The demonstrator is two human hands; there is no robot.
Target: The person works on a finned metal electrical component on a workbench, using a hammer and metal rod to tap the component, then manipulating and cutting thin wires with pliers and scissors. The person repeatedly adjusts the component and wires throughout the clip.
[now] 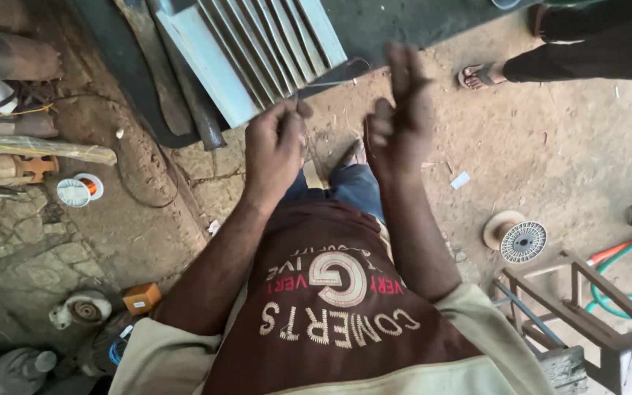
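Thin wire pinched in left hand just below louvred panel; right hand open, apart. Wire being drawn out, looks like; steady tension needed next.

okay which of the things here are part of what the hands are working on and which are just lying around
In hand:
left hand, pinching a thin wire
right hand, fingers raised beside it

Lying about:
louvred panel
empty spool
small spool of copper wire
orange box
green hose
wooden stool
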